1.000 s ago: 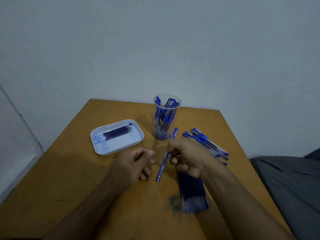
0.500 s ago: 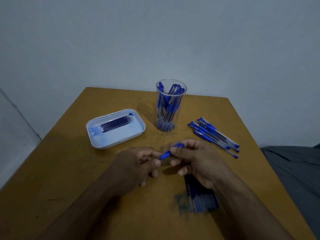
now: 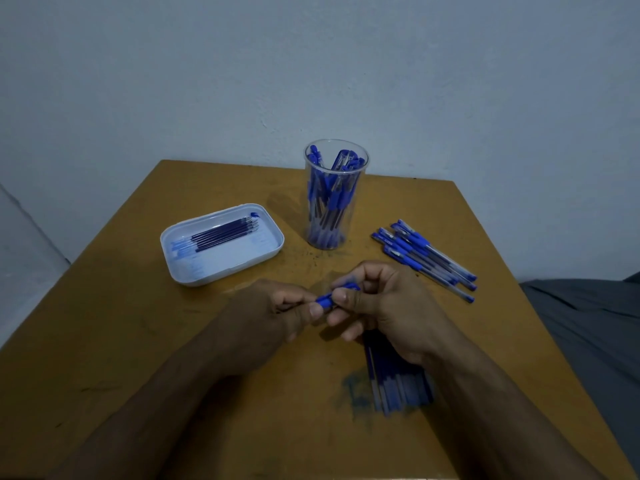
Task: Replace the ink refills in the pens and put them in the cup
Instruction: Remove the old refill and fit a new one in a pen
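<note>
Above the middle of the bench (image 3: 104,341), both hands meet around one blue pen (image 3: 334,295). The left hand (image 3: 273,317) curls its fingers round the pen's lower-left end, and the right hand (image 3: 384,306) pinches its upper-right end between thumb and fingers, so each grip is closed on the pen and only a short blue stretch shows between them. Its long axis runs from lower left to upper right, roughly level. Beyond the hands stands the clear cup (image 3: 332,195) full of pens. Loose pens (image 3: 426,259) lie to the right, a white tray (image 3: 221,244) of refills (image 3: 225,232) to the left, and more refills (image 3: 398,382) under the right wrist.
</note>
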A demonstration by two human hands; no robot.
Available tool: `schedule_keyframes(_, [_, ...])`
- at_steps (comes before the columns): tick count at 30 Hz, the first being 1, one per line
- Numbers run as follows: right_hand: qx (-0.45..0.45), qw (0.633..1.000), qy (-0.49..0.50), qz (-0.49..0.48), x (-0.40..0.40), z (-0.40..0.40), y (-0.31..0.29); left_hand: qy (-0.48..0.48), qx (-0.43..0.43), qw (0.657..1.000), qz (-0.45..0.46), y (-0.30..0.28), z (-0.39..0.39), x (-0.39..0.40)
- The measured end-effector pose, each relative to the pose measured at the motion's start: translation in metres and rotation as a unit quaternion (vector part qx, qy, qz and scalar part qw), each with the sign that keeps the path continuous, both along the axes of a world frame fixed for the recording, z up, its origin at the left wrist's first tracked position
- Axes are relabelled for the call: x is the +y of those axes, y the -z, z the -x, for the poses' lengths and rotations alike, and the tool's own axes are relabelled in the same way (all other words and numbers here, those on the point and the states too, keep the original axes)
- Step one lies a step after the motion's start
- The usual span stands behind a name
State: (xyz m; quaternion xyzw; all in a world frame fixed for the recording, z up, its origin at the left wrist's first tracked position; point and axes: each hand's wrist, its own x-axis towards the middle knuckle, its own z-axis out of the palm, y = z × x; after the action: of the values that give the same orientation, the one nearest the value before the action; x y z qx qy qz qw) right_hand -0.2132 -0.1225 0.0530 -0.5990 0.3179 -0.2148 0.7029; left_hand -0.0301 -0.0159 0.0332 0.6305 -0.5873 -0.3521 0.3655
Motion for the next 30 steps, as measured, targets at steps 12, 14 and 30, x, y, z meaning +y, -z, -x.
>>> schedule_keyframes(12, [-0.027,0.999,-0.022,-0.02,-0.011,0.005,-0.01,0.027,0.059,0.998,0.001,0.001,-0.007,-0.001])
schedule_keyframes(14, [-0.016,1.0,0.003,0.005,-0.01,0.004,-0.011,-0.002,0.055,0.998,0.012,0.003,-0.005,-0.001])
schedule_keyframes(30, [0.362,0.767,-0.025,0.529,0.017,-0.018,0.006,-0.161,-0.018,0.98,0.117,0.011,-0.003,0.008])
